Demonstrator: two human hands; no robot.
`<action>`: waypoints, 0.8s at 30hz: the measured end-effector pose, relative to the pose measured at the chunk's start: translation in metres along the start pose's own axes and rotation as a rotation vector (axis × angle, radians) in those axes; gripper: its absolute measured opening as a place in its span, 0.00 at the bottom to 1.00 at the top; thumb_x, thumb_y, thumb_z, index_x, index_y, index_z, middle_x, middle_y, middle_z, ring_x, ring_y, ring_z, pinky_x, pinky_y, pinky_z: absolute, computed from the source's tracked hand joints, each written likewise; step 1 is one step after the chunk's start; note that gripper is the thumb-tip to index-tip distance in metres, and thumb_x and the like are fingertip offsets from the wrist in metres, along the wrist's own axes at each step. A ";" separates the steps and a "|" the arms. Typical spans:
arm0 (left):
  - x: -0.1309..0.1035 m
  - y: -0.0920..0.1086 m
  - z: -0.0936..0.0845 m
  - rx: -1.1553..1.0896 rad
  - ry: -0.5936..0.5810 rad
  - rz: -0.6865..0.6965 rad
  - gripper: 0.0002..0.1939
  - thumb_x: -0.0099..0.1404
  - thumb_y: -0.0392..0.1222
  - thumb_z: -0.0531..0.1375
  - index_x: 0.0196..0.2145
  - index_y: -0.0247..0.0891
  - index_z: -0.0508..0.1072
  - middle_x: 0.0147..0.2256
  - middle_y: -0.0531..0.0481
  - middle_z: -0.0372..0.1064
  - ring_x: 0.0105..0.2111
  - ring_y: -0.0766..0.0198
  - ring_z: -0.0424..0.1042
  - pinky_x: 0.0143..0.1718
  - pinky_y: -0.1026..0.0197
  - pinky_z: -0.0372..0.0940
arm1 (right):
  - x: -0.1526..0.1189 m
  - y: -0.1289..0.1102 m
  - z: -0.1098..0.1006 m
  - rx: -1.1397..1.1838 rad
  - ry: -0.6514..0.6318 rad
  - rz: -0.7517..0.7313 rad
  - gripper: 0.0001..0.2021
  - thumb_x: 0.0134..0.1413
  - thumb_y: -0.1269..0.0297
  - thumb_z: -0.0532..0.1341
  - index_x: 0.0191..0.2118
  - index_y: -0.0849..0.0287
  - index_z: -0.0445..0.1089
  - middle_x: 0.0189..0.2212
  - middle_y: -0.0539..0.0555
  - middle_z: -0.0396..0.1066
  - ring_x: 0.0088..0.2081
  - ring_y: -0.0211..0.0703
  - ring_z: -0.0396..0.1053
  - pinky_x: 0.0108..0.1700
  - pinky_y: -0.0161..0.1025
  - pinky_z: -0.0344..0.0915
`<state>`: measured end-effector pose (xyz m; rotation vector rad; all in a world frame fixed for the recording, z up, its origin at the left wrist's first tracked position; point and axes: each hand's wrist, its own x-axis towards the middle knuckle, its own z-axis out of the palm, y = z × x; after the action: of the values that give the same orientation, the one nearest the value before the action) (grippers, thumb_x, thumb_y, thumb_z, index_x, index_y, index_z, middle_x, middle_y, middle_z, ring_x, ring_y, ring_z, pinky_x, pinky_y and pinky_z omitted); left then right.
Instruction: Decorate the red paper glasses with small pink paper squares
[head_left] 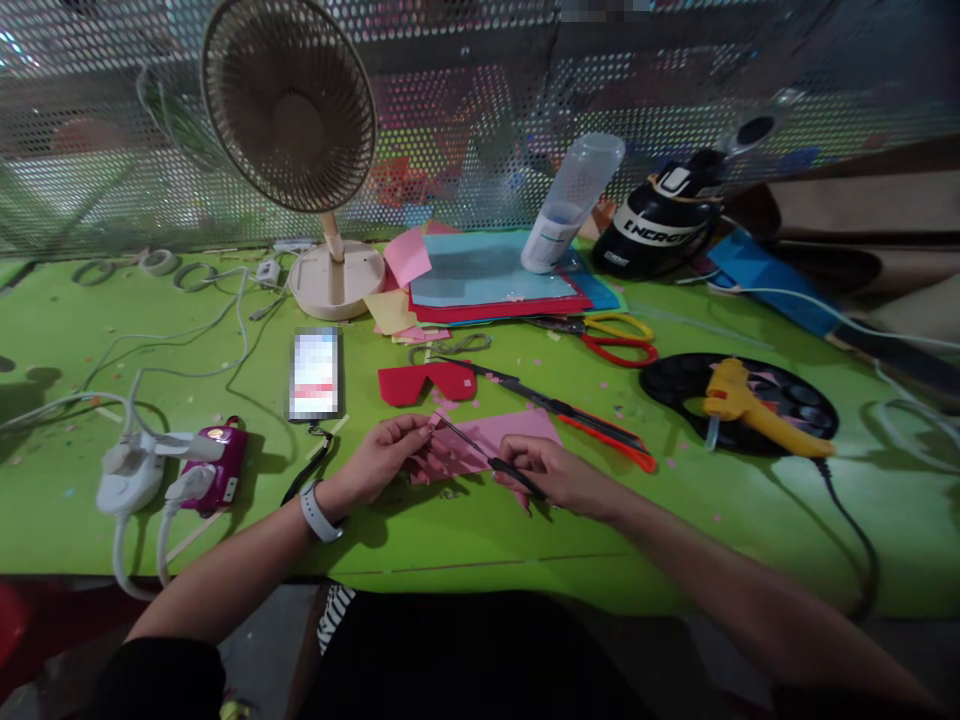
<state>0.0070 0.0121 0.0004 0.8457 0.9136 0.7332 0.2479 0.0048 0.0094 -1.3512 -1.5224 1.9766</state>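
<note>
My left hand (394,455) is closed in a pinch near the middle of the table, on a small piece of pink paper (437,418). My right hand (544,472) is closed around black-handled scissors (514,474). Their thin metal blades point up and left toward my left fingertips, at the pink piece. Under both hands lies a larger pink paper sheet (529,428), partly hidden by them. Just beyond the hands, a red mask-shaped cutout (427,383) lies flat with a small pink square on its right part.
Right of the cutout lies an orange-and-black utility knife (600,430). A yellow glue gun (750,405) rests on a black palette (675,385). Behind are larger scissors (619,340), stacked coloured sheets (487,270), a bottle (559,225) and a fan (337,280). A phone (313,375) and plugged-in adapters (214,465) sit left.
</note>
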 end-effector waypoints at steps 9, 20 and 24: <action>0.000 -0.002 0.000 -0.021 0.017 -0.012 0.20 0.58 0.52 0.68 0.39 0.33 0.75 0.31 0.48 0.77 0.24 0.68 0.75 0.24 0.68 0.69 | 0.002 0.005 0.000 -0.019 0.028 -0.014 0.29 0.36 0.36 0.68 0.26 0.57 0.59 0.16 0.42 0.61 0.18 0.31 0.61 0.21 0.31 0.56; 0.002 -0.002 -0.003 -0.078 0.011 0.064 0.17 0.64 0.46 0.65 0.46 0.34 0.72 0.37 0.45 0.77 0.29 0.67 0.76 0.28 0.67 0.70 | -0.001 -0.003 -0.002 -0.053 0.024 -0.018 0.29 0.38 0.34 0.66 0.26 0.56 0.58 0.15 0.43 0.62 0.17 0.31 0.60 0.19 0.31 0.53; 0.000 0.000 -0.001 -0.059 0.003 0.037 0.17 0.63 0.47 0.65 0.46 0.34 0.73 0.37 0.45 0.77 0.28 0.68 0.75 0.27 0.69 0.68 | -0.001 0.000 -0.002 -0.028 0.020 0.002 0.29 0.36 0.36 0.68 0.26 0.57 0.58 0.17 0.42 0.60 0.18 0.31 0.61 0.21 0.31 0.57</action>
<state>0.0059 0.0126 0.0002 0.8121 0.8766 0.7899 0.2499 0.0056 0.0097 -1.3805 -1.5459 1.9440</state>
